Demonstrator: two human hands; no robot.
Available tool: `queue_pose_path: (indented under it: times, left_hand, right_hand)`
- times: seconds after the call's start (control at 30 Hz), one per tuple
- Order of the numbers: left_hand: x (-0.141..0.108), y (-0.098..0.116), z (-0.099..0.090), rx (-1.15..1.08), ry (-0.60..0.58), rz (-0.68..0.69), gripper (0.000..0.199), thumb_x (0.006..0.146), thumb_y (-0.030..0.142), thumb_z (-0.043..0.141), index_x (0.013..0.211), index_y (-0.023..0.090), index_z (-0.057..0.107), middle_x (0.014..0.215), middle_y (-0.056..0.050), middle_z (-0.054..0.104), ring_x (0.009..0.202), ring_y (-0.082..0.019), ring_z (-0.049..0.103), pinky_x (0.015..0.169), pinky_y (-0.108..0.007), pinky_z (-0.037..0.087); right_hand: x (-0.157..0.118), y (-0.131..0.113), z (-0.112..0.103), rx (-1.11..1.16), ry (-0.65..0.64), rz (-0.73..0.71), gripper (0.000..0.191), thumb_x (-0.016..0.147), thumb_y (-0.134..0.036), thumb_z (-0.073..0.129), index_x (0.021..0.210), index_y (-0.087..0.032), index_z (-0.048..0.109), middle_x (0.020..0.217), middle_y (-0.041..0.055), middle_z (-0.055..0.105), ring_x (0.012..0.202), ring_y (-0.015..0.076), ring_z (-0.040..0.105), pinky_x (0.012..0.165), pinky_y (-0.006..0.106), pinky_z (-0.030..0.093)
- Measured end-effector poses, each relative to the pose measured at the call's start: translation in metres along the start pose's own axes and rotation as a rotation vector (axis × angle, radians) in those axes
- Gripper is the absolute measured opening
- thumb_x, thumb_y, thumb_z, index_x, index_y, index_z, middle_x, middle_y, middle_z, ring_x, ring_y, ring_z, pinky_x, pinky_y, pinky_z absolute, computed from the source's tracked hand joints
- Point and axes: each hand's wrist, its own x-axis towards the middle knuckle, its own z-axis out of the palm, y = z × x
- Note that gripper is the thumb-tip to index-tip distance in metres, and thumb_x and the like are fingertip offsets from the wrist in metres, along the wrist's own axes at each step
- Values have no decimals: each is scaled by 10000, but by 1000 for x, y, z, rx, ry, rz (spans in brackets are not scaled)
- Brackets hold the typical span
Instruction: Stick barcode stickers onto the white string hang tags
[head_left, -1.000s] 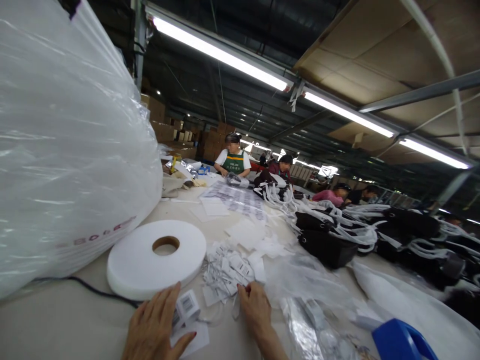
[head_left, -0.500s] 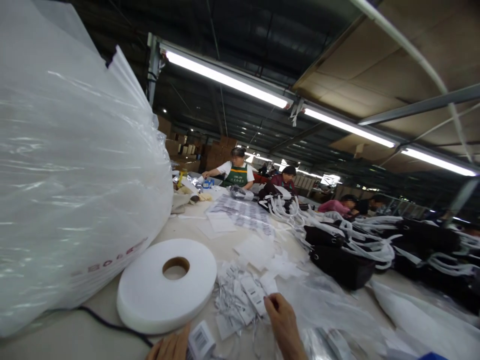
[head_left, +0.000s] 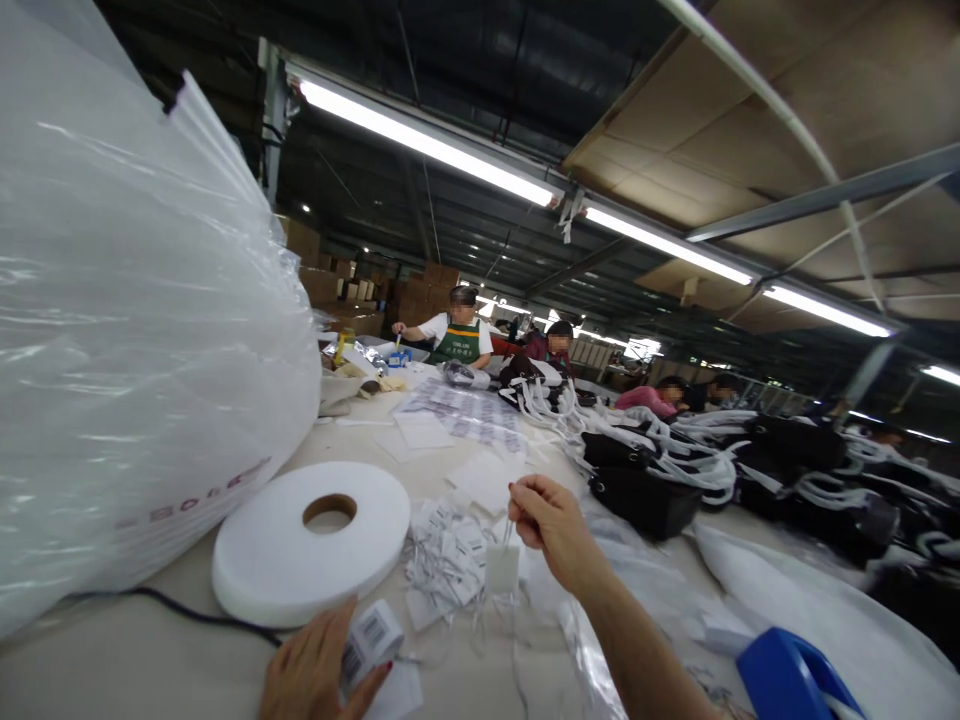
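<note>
My right hand (head_left: 551, 525) is raised over the table, thumb and fingers pinched on the string of a white hang tag (head_left: 502, 570), which dangles below them. Just left of that tag lies a loose heap of barcoded hang tags (head_left: 446, 555) with strings. At the bottom of the view, my left hand (head_left: 315, 665) is curled around a small roll of barcode labels (head_left: 373, 636); its thumb lies along the near side. A white paper piece (head_left: 403, 692) is beside that thumb.
A wide roll of white tape (head_left: 262, 545) lies behind my left hand, near a big plastic bag (head_left: 157, 330). Black bags with white straps (head_left: 645, 495) are piled at right, and a blue tape dispenser (head_left: 795, 675) stands near the front. Co-workers sit across the table.
My right hand has risen from the heap, lifting a hang tag by its string. My left hand has come further into view around the label roll. The view has shifted slightly.
</note>
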Motion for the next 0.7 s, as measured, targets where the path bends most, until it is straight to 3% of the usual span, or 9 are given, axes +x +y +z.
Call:
queue_pose_path:
  times: [0.1, 0.17, 0.3, 0.43, 0.57, 0.7]
  left_hand:
    - [3, -2, -3, -23, 203, 117, 435, 812, 448, 511, 1065, 97, 559, 945, -147, 697, 850, -279, 655, 706, -386, 497]
    - [5, 1, -12, -128, 232, 145, 403, 814, 443, 528, 1065, 129, 554, 952, -118, 696, 873, -259, 653, 745, -353, 511]
    - [14, 29, -46, -555, 15, -69, 419, 833, 367, 534, 1215, 215, 455, 1206, -72, 593, 1091, -204, 568, 895, -272, 479]
    - [26, 62, -70, -953, -142, -227, 582, 738, 367, 641, 1271, 271, 429, 1323, -54, 506, 1212, -244, 458, 1000, -340, 391]
    - [33, 82, -75, -1163, -174, -292, 519, 639, 279, 715, 1139, 288, 574, 1015, -20, 680, 958, -226, 592, 889, -314, 438]
    - [35, 92, -75, -1322, -455, -300, 319, 663, 190, 623, 979, 216, 658, 767, -7, 657, 661, -154, 536, 601, -232, 401]
  right_hand:
    - [-13, -17, 3, 35, -86, 36, 256, 626, -349, 662, 600, -158, 494, 455, -50, 535, 301, 9, 291, 339, 185, 92]
    - [-24, -24, 4, 54, -137, 61, 252, 630, -338, 670, 603, -153, 501, 446, -51, 530, 298, 7, 283, 333, 183, 84]
    - [-46, -32, 7, 66, -220, 94, 226, 664, -315, 671, 632, -141, 530, 444, -46, 533, 305, 8, 296, 322, 172, 107]
    - [-68, -33, 14, 23, -318, 139, 188, 728, -296, 636, 670, -144, 542, 459, -47, 546, 307, 12, 323, 311, 156, 158]
    - [-85, -34, 19, -5, -372, 158, 198, 737, -309, 628, 675, -142, 540, 463, -42, 554, 302, 15, 342, 305, 146, 196]
    - [-94, -37, 16, 39, -375, 180, 202, 731, -315, 637, 685, -140, 547, 464, -35, 560, 305, 15, 342, 304, 140, 196]
